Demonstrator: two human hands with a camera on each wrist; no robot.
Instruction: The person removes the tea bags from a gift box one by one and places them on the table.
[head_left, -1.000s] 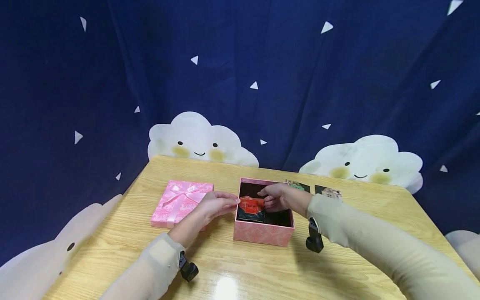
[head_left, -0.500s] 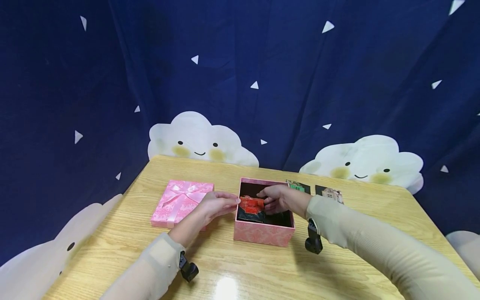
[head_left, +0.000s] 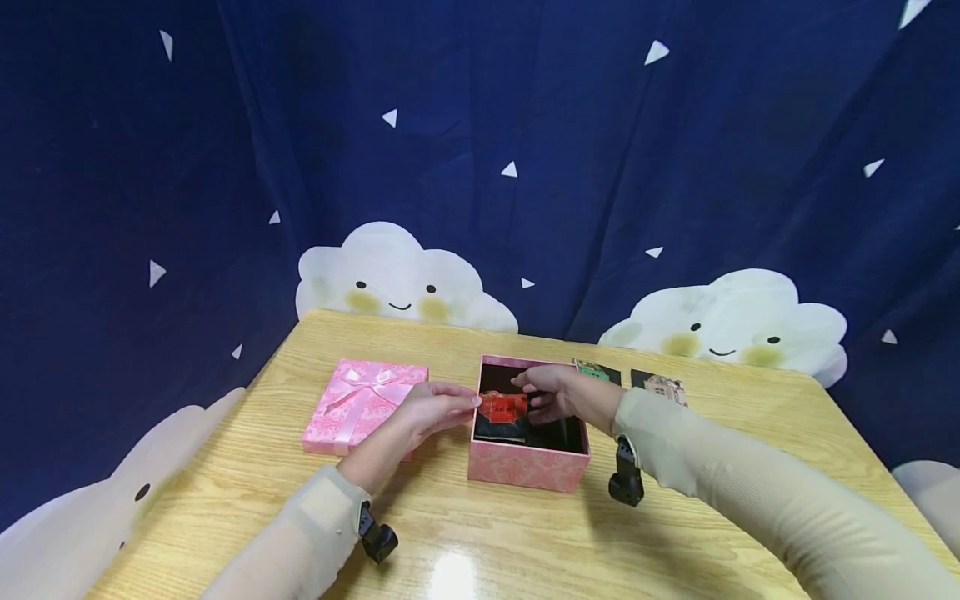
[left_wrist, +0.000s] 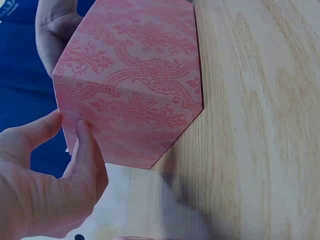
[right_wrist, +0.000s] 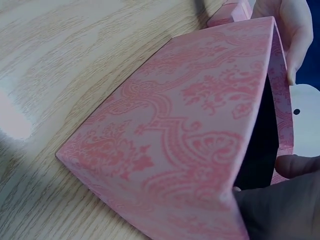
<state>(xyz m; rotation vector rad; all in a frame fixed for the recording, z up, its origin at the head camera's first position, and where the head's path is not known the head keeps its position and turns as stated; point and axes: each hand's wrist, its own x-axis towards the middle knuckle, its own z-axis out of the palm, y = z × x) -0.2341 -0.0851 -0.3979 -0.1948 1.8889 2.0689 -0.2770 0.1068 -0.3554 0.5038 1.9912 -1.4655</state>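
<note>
A pink patterned gift box (head_left: 528,465) stands lidless on the table, its inside dark. Thumb and fingers of my left hand (head_left: 438,406) pinch its left rim; in the left wrist view, that hand (left_wrist: 55,185) has its fingertips on the pink wall. Inside the box, against its left side, lies a red and black packet (head_left: 502,408). My right hand (head_left: 551,392) reaches in over the right side, thumb apart from the loosely bent fingers, fingertips right at the packet's right edge. Those fingers are hidden in the right wrist view, where the thumb (right_wrist: 292,165) shows at the opening.
The box's pink lid (head_left: 363,404), topped with a ribbon bow, lies to the left of the box. Behind and right of the box lie a dark piece with a green house picture (head_left: 596,372) and another with a pale house picture (head_left: 660,387). A blue curtain hangs behind the table (head_left: 465,533).
The packet has shifted slightly inside the box and its lower edge sits a little differently. My right fingers have moved a little and spread; my left hand stays on the rim.
</note>
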